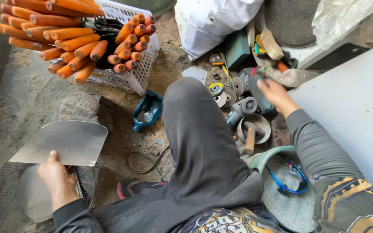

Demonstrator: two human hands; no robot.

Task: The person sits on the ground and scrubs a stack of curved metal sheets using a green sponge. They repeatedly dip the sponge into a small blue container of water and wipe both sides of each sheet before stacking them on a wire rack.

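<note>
My left hand (58,181) grips the lower edge of a flat, shiny metal blade (63,142) with one curved side, held over more metal sheets (34,196) on the ground. My right hand (276,94) reaches forward onto a dark angle grinder (250,92) lying among tools on the dirt floor. Whether the fingers are closed around it is unclear. My raised knee in dark trousers (195,133) sits between both hands.
A white plastic basket (139,71) holds several orange wooden handles (72,41) at the upper left. A teal dustpan-like scoop (147,111), grinding discs (221,92), a metal bowl with a hammer (252,129), a white sack (212,21) and a pale slab (355,108) surround me.
</note>
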